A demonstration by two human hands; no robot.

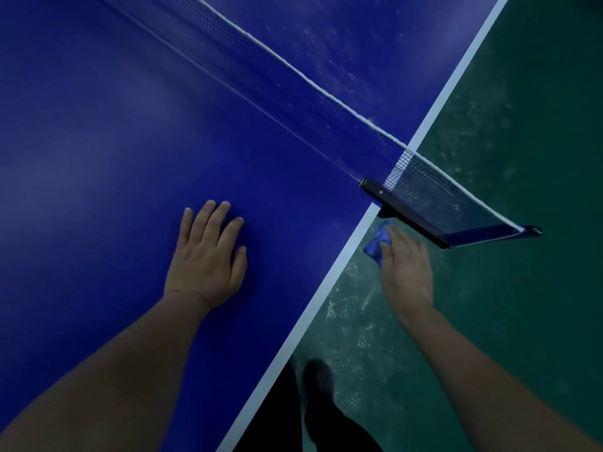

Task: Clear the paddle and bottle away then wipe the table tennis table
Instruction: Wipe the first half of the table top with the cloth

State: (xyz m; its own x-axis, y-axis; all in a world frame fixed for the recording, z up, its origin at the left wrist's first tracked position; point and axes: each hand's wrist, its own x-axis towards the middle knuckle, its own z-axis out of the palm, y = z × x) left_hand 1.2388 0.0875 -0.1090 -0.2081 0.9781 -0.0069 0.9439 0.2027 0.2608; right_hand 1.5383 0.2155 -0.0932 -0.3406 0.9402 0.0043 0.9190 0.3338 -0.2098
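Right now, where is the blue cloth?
The blue cloth is bunched in the right hand, just off the table's white side edge, below the net clamp.

Dim, blue-tinted light; soft sheen on the table tennis table. Faint shadow beside left hand. Wide-angle bending at edges; slightly soft.

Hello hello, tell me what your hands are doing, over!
Left hand flat on the table, empty. Right hand shut on blue cloth, off the edge. Net clamp close ahead. No paddle or bottle seen.
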